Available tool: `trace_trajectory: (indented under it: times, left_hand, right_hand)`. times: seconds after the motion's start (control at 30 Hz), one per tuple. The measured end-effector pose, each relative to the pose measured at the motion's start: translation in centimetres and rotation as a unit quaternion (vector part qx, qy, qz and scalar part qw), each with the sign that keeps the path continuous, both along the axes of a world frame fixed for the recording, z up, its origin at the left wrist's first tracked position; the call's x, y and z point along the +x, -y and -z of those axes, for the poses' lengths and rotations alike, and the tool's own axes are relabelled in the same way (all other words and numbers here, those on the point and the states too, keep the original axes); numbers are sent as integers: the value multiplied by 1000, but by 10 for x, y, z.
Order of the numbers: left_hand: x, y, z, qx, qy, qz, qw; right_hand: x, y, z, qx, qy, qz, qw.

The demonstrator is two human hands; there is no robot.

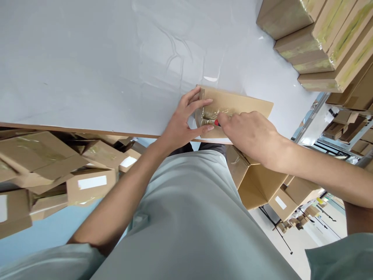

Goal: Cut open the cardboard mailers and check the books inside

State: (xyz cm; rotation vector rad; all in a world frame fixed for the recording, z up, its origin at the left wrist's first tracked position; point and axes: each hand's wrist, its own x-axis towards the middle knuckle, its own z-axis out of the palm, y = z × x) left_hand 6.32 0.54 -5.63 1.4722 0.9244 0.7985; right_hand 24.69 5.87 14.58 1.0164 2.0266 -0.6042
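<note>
A small cardboard box (241,100) lies on the white tabletop at its near edge, with clear tape (223,114) on its upper face. My left hand (186,116) grips the box's left end, thumb and fingers spread over its corner. Closed over the middle of the box, my right hand (253,134) holds a slim tool with a red part (216,122). The tool's tip is at the taped area near my left thumb. Most of the tool is hidden inside my fist, so its exact kind does not show.
Taped cardboard boxes (317,42) are stacked at the table's far right. Many loose boxes (37,155) pile up below the table edge at left. An open carton (259,184) stands by my right side. Shelving (314,120) with more boxes is at right.
</note>
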Motion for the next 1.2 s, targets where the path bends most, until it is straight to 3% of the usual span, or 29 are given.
trace_trajectory:
  times: [0.17, 0.4, 0.6, 0.97, 1.03, 1.1, 1.17, 1.2]
  left_hand:
    - [-1, 0, 2, -6, -23, -10, 1000]
    - [-2, -3, 11, 27, -20, -32, 999]
    - [-2, -4, 19, 26, -29, -52, 998]
    - [-5, -4, 15, -11, -15, -52, 998]
    - [-15, -3, 14, -42, -21, -68, 997]
    - [-30, -1, 17, -73, -29, -96, 992]
    - [-50, 2, 22, -100, -41, -118, 987]
    - [-60, 2, 24, -109, -48, -126, 985]
  right_hand:
    - [23, 7, 4, 17, 48, 12, 999]
    - [96, 18, -2, 32, 157, 45, 986]
    - [142, 23, -14, 27, 166, 60, 984]
    - [191, 19, -17, 13, 181, 78, 980]
    - [210, 27, -17, 27, 168, 114, 979]
    - [229, 40, -12, 39, 137, 192, 971]
    - [239, 58, 2, 47, 59, 320, 944]
    - [238, 68, 12, 49, 3, 397, 916]
